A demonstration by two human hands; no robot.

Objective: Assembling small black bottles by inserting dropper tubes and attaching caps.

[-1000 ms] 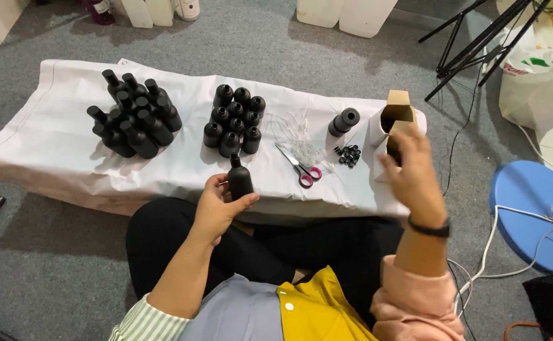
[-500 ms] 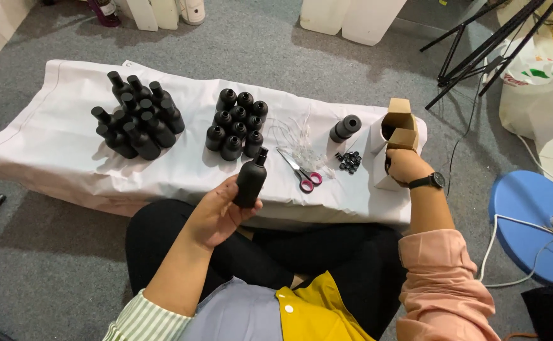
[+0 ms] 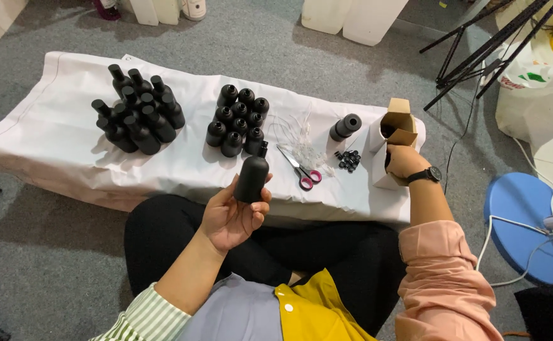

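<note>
Black matte bottle (image 3: 252, 179), upright in our left hand (image 3: 231, 218) above the desk (image 3: 49, 136) edge, fingers wrapped round its body. Likely glass: rigid, weighty, breakable; grip mid-body. Right hand (image 3: 402, 161) closed on a cardboard box (image 3: 397, 123), contents unclear.

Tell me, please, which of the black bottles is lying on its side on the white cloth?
The lone black bottle beside the cardboard box, right of the scissors; the two clusters stand upright.
</note>
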